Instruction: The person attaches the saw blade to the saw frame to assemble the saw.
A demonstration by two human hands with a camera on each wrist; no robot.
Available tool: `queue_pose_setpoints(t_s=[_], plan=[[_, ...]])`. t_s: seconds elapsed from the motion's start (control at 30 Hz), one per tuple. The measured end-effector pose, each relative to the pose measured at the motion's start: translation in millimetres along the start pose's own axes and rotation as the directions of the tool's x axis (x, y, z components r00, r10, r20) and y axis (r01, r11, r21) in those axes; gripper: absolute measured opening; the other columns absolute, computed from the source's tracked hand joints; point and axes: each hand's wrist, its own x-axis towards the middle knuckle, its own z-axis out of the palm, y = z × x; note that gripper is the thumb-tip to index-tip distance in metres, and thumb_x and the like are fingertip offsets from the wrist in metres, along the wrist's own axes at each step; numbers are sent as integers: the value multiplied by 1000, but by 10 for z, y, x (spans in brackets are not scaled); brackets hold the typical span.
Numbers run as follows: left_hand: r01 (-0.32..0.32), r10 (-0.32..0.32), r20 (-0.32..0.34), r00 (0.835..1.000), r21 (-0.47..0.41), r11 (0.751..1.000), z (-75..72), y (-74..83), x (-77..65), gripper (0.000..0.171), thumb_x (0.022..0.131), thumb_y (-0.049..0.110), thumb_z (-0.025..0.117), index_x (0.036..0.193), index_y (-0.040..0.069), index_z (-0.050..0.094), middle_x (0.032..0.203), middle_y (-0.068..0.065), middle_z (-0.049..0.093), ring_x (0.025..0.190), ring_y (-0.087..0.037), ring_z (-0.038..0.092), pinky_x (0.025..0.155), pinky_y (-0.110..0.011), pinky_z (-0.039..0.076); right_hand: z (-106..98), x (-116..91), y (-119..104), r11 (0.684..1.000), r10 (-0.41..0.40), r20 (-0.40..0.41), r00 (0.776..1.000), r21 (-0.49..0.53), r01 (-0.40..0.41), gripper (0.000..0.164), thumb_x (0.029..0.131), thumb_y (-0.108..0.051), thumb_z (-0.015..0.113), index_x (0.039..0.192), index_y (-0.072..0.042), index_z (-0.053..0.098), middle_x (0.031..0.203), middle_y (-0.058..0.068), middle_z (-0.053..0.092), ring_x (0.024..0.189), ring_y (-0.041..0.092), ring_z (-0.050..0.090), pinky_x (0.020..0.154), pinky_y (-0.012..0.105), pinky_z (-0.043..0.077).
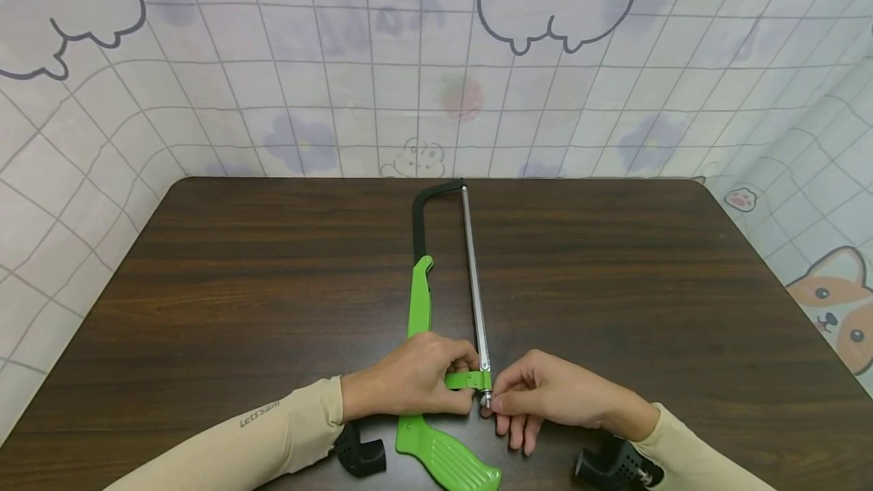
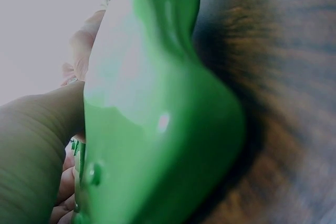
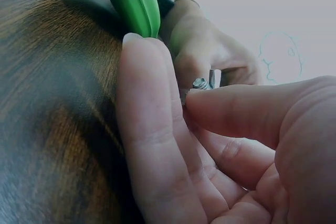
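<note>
A hacksaw (image 1: pixel 420 301) with a green body and a black front frame lies lengthwise on the table, its handle toward me. Along its right side runs a silver bar (image 1: pixel 474 279) that ends at a green bracket (image 1: pixel 469 380). My left hand (image 1: pixel 412 377) reaches over the body and holds the saw by this bracket. Thumb and index finger of my right hand (image 1: pixel 555 392) pinch the small metal wing nut (image 1: pixel 486 400) on the bracket's near side. In the right wrist view, a threaded screw end (image 3: pixel 200 83) shows beside the thumb. The green handle (image 2: pixel 163 135) fills much of the left wrist view.
The dark wood-grain table (image 1: pixel 273 264) stretches out on both sides of the saw. A patterned white cloth (image 1: pixel 423 82) hangs behind it and at both sides. Black wrist devices (image 1: pixel 360 455) sit under both forearms, close to the tabletop.
</note>
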Motion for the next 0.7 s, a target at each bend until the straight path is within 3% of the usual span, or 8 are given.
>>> queue_pose_setpoints(t_s=[0.47,0.7], plan=[[6,-6,5,1000,1,1000,-1,2,-2,23,81,18,72,103,13,72,79,6,67,67,6,47,66,-8,43,28,3,1,995,34,-73,997,-91,-40,30,102,-18,62,102,12,70,87,6,73,70,8,73,61,28,61],[6,-6,8,1000,-4,1000,-8,2,2,23,82,18,72,104,12,72,78,6,66,65,6,46,65,-8,42,33,1,-23,997,26,-64,998,-74,-30,29,100,-15,64,104,13,70,87,6,73,71,8,73,62,26,61]])
